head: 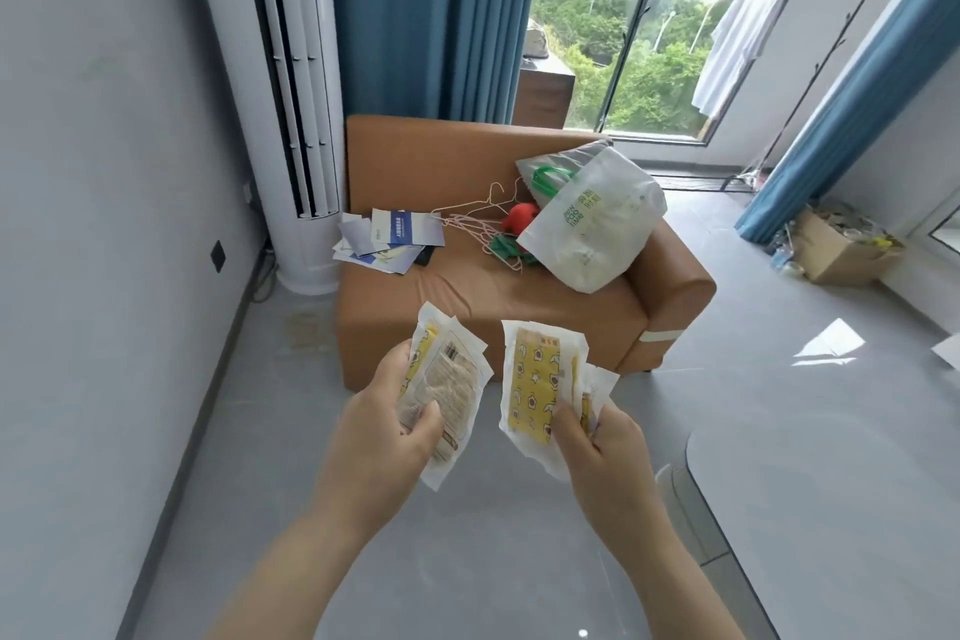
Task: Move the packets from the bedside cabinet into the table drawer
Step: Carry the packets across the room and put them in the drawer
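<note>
My left hand (pixel 387 418) grips a small stack of white-edged packets (pixel 457 379), printed backs facing up with a yellow one underneath. My right hand (pixel 597 437) pinches another bunch of packets (pixel 535 379), the front one yellow with a cartoon pattern. Both hands are held out over the grey floor, about level and a short gap apart. No bedside cabinet and no drawer show in this view.
A brown sofa (pixel 467 286) stands ahead, carrying a white plastic bag (pixel 592 229), wire hangers (pixel 478 218) and leaflets (pixel 389 237). A tall white air conditioner (pixel 296 94) stands left. A pale rounded table edge (pixel 727 463) lies at lower right; a cardboard box (pixel 841 250) sits far right.
</note>
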Available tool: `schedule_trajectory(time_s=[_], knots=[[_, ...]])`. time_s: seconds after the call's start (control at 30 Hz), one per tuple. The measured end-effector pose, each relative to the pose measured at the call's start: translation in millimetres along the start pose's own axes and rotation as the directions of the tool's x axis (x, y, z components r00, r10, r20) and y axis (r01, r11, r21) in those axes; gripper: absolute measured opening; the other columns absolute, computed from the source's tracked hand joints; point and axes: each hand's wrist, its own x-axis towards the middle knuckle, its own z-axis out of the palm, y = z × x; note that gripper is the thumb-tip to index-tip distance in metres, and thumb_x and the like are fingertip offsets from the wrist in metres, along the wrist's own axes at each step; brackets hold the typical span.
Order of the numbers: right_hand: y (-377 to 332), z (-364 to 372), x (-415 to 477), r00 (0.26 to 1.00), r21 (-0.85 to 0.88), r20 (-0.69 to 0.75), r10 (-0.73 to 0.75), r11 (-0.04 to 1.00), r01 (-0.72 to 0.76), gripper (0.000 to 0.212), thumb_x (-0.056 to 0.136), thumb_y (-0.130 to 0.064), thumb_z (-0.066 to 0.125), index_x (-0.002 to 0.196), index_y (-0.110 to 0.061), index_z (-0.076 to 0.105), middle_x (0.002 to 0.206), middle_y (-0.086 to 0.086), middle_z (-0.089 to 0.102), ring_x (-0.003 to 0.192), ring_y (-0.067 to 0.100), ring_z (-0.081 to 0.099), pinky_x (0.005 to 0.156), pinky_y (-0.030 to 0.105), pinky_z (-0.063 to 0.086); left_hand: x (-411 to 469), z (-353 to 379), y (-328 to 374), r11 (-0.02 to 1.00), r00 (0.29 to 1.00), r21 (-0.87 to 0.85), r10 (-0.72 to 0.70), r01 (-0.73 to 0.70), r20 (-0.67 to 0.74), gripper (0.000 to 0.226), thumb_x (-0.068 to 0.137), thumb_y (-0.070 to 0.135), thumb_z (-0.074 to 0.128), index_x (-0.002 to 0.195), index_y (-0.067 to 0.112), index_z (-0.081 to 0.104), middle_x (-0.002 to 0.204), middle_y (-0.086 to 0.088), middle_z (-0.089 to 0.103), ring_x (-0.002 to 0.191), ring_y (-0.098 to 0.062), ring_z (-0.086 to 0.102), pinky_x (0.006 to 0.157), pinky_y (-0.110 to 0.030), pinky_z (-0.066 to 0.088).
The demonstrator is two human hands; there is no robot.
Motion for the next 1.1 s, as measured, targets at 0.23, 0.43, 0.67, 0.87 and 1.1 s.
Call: schedule_trajectory(time_s=[0.23,0.43,0.67,0.87,1.1], knots=[[28,-21,70,0.991,0.014,-0.095,0.095,0.995,-0.094,0.021,0.098,-0.020,0.047,0.095,-0.012,0.065,0.092,0.001,0.070,0.088,0.023,0.064,0.079,0.041,0.054,90,49,-1,0.999,0.990,-0.015,0.053,-0.052,0.127,0.051,0.089,0.009,0.055,0.133,0.033,0.045,0.102,0.023,0.065,0.092,0.008,0.061,0.073,-0.010,0.051],[49,-54,144,0.978,0.052,-0.167,0.124,0.992,-0.117,0.019,0.097,-0.017,0.048,0.094,-0.015,0.067,0.090,0.001,0.071,0.086,0.019,0.063,0.072,0.032,0.054,174,107,18,0.995,0.974,0.004,0.092,-0.095,0.205,0.053,0.089,0.010,0.055,0.137,0.029,0.041,0.107,0.019,0.064,0.096,0.007,0.060,0.077,-0.012,0.051],[67,-95,223,0.966,0.096,-0.209,0.154,0.986,-0.136,0.020,0.097,-0.017,0.049,0.098,-0.020,0.068,0.089,-0.006,0.072,0.087,0.010,0.066,0.073,0.025,0.055,255,168,40,0.991,0.944,-0.008,0.128,-0.132,0.303,0.055,0.090,0.010,0.056,0.138,0.031,0.039,0.107,0.026,0.057,0.094,0.019,0.053,0.074,-0.005,0.049],[85,-113,296,0.943,0.100,-0.269,0.196,0.979,-0.175,0.020,0.095,-0.023,0.049,0.101,-0.022,0.068,0.090,-0.008,0.073,0.087,0.005,0.067,0.072,0.019,0.055,336,213,44,0.989,0.910,-0.029,0.147,-0.148,0.387,0.056,0.089,0.009,0.055,0.135,0.036,0.040,0.103,0.031,0.058,0.095,0.016,0.056,0.072,-0.007,0.050],[99,-136,387,0.870,0.045,-0.416,0.265,0.961,-0.271,0.021,0.096,-0.012,0.050,0.089,-0.019,0.068,0.073,-0.010,0.070,0.070,0.003,0.063,0.059,0.014,0.047,448,262,52,0.984,0.854,-0.049,0.175,-0.173,0.490,0.058,0.089,0.010,0.058,0.127,0.049,0.040,0.095,0.034,0.057,0.091,0.019,0.056,0.067,-0.007,0.049]])
